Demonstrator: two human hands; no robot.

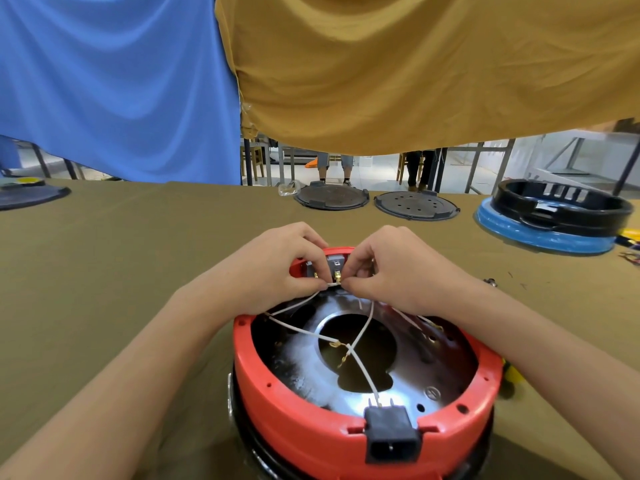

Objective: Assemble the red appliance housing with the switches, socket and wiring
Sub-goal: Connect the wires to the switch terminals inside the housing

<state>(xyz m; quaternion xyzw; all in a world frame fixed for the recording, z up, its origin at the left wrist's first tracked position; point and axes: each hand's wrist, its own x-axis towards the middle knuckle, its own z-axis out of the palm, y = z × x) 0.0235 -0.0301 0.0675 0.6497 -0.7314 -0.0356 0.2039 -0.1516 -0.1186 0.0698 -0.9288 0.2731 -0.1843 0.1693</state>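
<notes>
With the red housing (pixel 298 424) near us at six o'clock, our left hand (pixel 277 268) and right hand (pixel 391 271) both pinched a white wire (pixel 301 301) at the twelve-o'clock switch (pixel 336 266), apparently to seat its terminal.

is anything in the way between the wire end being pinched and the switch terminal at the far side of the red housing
Nothing visible does. The left hand and right hand pinch the white wire end right at the brass terminal of the grey switch, at the red housing far rim. Other loose wires lie lower, inside the housing.
</notes>
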